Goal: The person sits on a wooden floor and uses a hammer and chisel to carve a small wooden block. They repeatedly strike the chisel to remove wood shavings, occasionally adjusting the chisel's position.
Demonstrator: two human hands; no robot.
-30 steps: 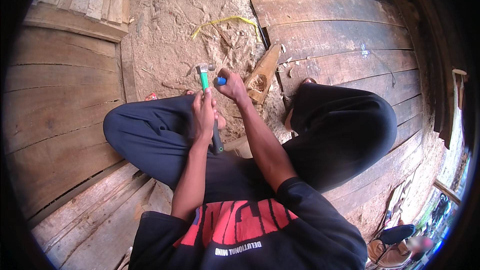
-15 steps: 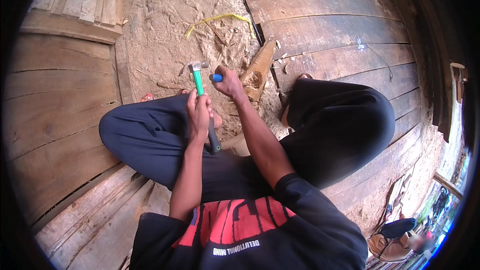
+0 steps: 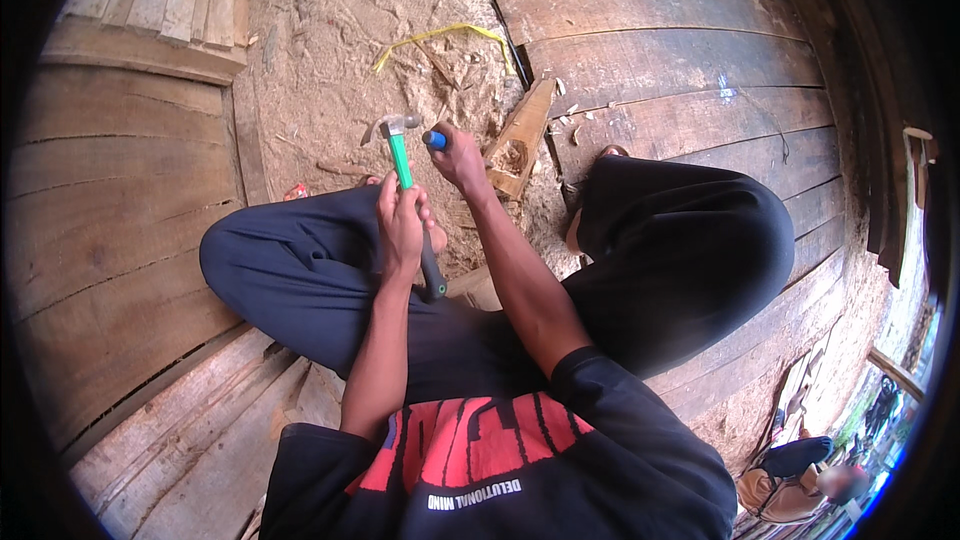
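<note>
Left hand [image 3: 402, 226]: wrapped around the hammer [image 3: 400, 155] partway along its handle.
Right hand [image 3: 461, 158]: closed around a blue-handled tool [image 3: 434, 140]; working end hidden, kind impossible to tell.
Wooden block [image 3: 530, 125]: just right of the right-hand grip, contact unclear.
Striking, as judged: best kept short and square, fingers clear of the blue butt, tool held firmly.
Block's look: pale brown, tapered away from the grip, rough-hollowed at the near end.
Hammer's look: metal claw head, green neck beyond the left grip, black end below.
</note>
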